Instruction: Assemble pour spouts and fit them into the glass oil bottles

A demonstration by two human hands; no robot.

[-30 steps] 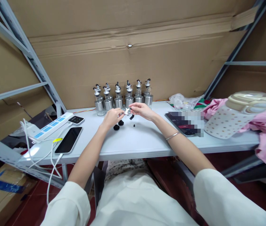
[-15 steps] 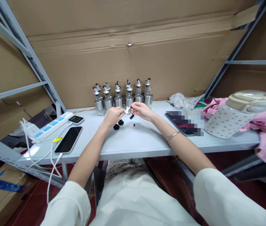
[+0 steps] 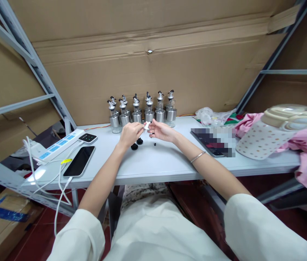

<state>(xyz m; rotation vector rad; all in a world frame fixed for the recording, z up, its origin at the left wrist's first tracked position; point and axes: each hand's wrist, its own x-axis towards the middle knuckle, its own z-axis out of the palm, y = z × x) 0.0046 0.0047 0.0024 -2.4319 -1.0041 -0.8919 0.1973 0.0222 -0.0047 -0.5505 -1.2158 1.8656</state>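
Observation:
Above the desk, in front of a row of bottles, my left hand point(image 3: 132, 133) is closed, pinching a small white pour spout point(image 3: 147, 125) by its left side. My right hand point(image 3: 163, 131) has its fingertips at the spout's other side, with the fingers bent around its upper end; a dark bit shows there. Below the hands lie two round black caps point(image 3: 134, 146) and a tiny black piece point(image 3: 155, 144). A black part under my right fingers is mostly hidden.
Several glass-and-steel oil bottles point(image 3: 137, 116) with pour spouts stand along the cardboard wall point(image 3: 153, 79). To the left are a power strip point(image 3: 58, 145), a phone point(image 3: 79, 161) and cables. A dark flat item point(image 3: 210, 142), a dotted tumbler point(image 3: 267, 137) and pink cloth point(image 3: 306, 145) are on the right.
My right hand's fingers have loosened and shifted slightly around the spout, and its lower fingers now cover much of the black part. My left hand has hardly moved.

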